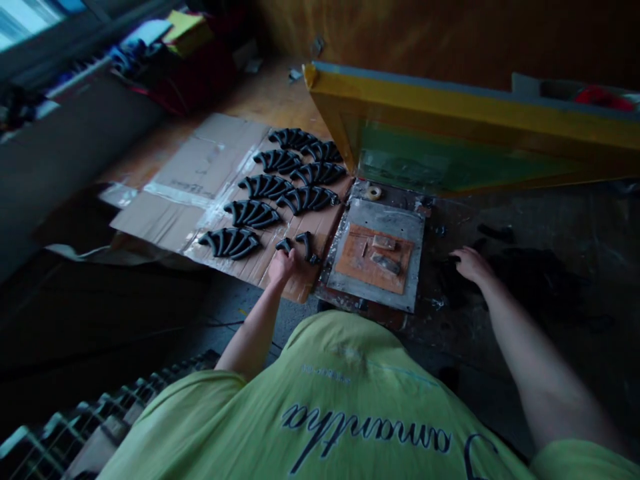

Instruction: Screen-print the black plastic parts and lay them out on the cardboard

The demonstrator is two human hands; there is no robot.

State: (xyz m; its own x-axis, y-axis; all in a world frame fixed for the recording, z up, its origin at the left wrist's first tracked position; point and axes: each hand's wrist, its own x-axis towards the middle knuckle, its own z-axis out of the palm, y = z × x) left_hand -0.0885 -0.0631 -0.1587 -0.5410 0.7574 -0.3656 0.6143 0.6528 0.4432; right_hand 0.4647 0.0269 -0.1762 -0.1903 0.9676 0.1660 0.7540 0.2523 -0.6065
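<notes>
Left hand [281, 265] at near edge of cardboard sheet [200, 173], fingers curled onto curved black piece [285, 245], grip likely but blurred; piece lies beside fanned black stacks [273, 187], probably laid out in rows for drying; printing screen [450, 133] tilted up over jig plate [380, 257]; right hand [470, 262] flat on dark bench [550, 233], arm extended; finger spread cannot tell.

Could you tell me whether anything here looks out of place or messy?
Mostly tidy: the black curved pieces lie in neat fanned sets on the cardboard. Only the two by the left hand lie loose and unfanned. Dark smears stain the bench around the right hand.
</notes>
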